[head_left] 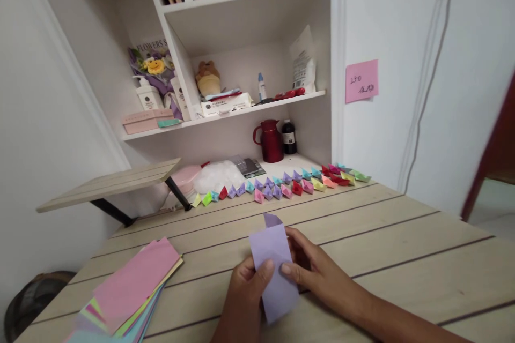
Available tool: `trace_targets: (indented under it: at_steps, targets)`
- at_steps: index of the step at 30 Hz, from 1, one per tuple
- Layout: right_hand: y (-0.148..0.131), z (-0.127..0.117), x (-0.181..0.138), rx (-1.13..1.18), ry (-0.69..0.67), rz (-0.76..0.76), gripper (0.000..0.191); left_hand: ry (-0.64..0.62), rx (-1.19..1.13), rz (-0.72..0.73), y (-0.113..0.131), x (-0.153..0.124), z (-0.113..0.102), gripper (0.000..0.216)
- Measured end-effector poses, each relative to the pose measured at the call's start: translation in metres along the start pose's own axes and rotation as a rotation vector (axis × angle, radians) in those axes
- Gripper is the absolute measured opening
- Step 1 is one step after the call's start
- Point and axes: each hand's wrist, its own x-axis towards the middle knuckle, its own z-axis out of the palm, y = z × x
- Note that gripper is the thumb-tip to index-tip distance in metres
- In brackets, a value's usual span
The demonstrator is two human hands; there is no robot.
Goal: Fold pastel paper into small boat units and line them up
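Observation:
A lilac sheet of paper (pixel 273 249) is held up over the front of the table, with a folded flap sticking up behind its top edge. My left hand (pixel 251 284) grips its left side, thumb pressed on the face. On the right side, my right hand (pixel 303 262) pinches the same sheet, thumb in front and fingers behind, partly hidden. To the left lies a fanned stack of coloured paper (pixel 137 284), pink on top. Rows of small folded paper boats (pixel 277 191) in many colours stand beyond my hands.
A small raised wooden shelf (pixel 116 182) on black legs stands at the table's back left. Behind the boats are a clear plastic bag (pixel 219 177), a red jug (pixel 271 142) and a dark bottle (pixel 288 138). A pink note (pixel 361 81) sticks to the wall.

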Motion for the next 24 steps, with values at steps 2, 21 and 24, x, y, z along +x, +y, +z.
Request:
trace_targets:
  at_steps: [2,21,24]
  targets:
    - [0.001,-0.002,0.001,0.003,0.035,-0.009,0.047,-0.002,0.09,-0.006,0.0,0.001,-0.002,0.041]
    - [-0.001,-0.004,0.002,0.317,0.044,0.211,0.045,-0.001,0.163,-0.006,-0.004,0.01,-0.012,0.046]
    - [-0.001,-0.004,0.001,0.307,0.02,0.226,0.04,0.13,0.254,-0.051,-0.002,0.007,-0.009,0.032]
